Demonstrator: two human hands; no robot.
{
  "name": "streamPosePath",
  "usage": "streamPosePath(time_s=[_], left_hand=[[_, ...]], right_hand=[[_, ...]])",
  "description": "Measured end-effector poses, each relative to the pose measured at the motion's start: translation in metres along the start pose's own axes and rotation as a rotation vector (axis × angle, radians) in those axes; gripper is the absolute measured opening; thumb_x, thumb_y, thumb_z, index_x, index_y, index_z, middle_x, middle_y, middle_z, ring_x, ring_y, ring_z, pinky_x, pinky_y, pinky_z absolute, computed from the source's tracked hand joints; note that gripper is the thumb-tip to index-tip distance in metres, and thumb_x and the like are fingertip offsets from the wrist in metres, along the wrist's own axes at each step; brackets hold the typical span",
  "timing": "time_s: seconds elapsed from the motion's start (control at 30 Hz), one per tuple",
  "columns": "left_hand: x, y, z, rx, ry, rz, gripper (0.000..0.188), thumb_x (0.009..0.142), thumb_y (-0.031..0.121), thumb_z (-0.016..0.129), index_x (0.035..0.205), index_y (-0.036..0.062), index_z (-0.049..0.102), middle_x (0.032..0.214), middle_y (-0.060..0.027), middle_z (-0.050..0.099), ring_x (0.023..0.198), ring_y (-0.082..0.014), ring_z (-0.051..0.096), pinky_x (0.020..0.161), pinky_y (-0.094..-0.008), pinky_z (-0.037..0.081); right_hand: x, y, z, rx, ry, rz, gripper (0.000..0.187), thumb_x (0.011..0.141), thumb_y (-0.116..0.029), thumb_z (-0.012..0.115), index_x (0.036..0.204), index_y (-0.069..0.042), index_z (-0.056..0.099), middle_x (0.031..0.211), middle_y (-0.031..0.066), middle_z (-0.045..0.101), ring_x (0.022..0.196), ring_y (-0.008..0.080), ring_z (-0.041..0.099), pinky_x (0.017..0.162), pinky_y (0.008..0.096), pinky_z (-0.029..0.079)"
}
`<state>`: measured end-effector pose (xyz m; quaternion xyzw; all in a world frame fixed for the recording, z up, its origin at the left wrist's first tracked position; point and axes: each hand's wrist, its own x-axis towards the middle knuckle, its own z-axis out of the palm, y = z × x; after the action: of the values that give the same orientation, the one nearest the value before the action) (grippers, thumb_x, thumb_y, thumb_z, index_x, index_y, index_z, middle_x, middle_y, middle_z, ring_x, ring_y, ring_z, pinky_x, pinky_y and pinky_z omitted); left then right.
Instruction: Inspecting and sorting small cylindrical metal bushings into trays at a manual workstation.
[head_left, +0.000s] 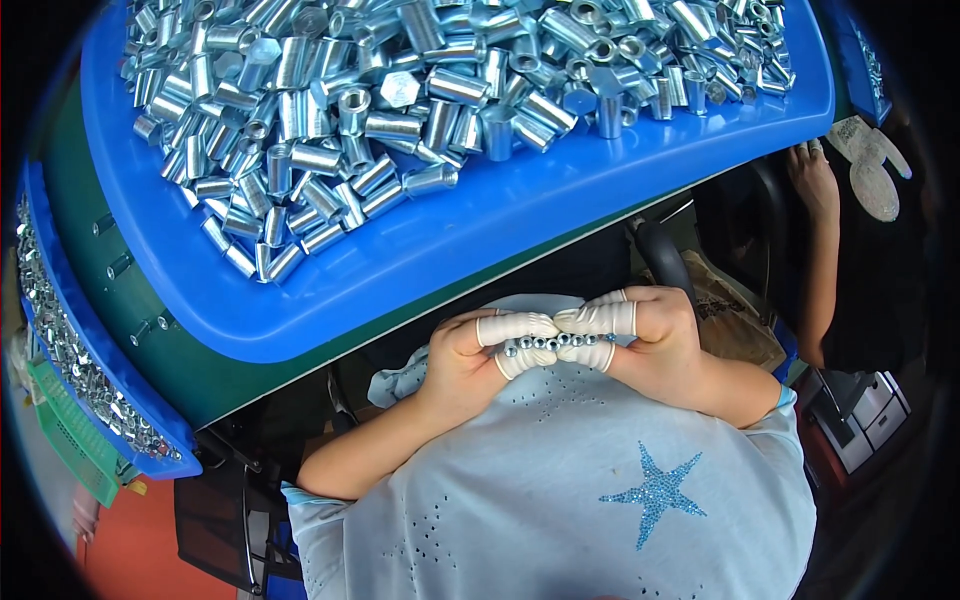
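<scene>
Both hands up in front of the shirt, nearly meeting, just off the near edge of the green desk [235, 388]. Left hand [468, 365]: fingers and thumb in off-white finger covers, grip clamped on the left part of a row of small metal pieces [540, 344]. Right hand [655, 335]: same covers, grip clamped on the right part of the same row. Row runs roughly level between the two hands, pieces side by side, round ends showing; exact count hard to tell, fingers hide some. Big blue tray [500, 213] sits on the desk beyond the hands, with a heap of shiny metal sleeves [400, 90] in it, lying every which way, some upright, some tipped, a few hex-headed. Four loose metal pieces [121, 265] on the desk, left of the tray. Further left, a long blue bin [165, 465] full of small metal parts [80, 360], green basket [72, 430] just beside it. Another blue tray [865, 70] at the upper right, partly cut off. Right side: a co-worker's hand [815, 180] and bare forearm, well apart from the person's own hands. Shirt [540, 470] is pale blue, blue star of dots [655, 494] on it. Orange-red floor [140, 545] at lower left.
</scene>
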<state>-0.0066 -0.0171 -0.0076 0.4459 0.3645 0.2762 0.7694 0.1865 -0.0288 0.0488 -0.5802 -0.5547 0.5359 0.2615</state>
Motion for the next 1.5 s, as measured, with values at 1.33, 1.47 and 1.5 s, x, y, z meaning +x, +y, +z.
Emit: streamPosePath(time_s=[1.33,1.47,1.5], left_hand=[[-0.017,0.005,-0.004,0.035,-0.014,0.166,0.025,0.072,0.007,0.07,0.096,0.0028,0.064,0.086,-0.0084,0.066,0.077,-0.0179,0.065,0.067,-0.0251,0.051],[-0.021,0.008,-0.005,0.025,0.014,0.211,0.026,0.072,0.008,0.071,0.096,0.0028,0.064,0.087,-0.0084,0.066,0.076,-0.0176,0.064,0.067,-0.0249,0.051],[-0.022,0.009,-0.005,0.026,0.027,0.223,0.026,0.072,0.008,0.071,0.096,0.0029,0.064,0.087,-0.0085,0.066,0.076,-0.0173,0.064,0.067,-0.0247,0.051]], right_hand=[[-0.013,-0.018,0.016,-0.072,0.077,-0.07,0.026,0.067,-0.008,0.074,0.092,-0.005,0.068,0.079,0.0088,0.066,0.063,0.0143,0.062,0.056,0.0224,0.05],[-0.013,-0.023,0.019,-0.065,0.045,-0.115,0.026,0.068,-0.003,0.074,0.092,-0.001,0.066,0.082,0.0117,0.066,0.07,0.0157,0.065,0.059,0.0215,0.051],[-0.012,-0.024,0.02,-0.07,0.039,-0.123,0.026,0.068,-0.003,0.074,0.092,-0.001,0.066,0.082,0.0117,0.066,0.07,0.0157,0.065,0.059,0.0215,0.051]])
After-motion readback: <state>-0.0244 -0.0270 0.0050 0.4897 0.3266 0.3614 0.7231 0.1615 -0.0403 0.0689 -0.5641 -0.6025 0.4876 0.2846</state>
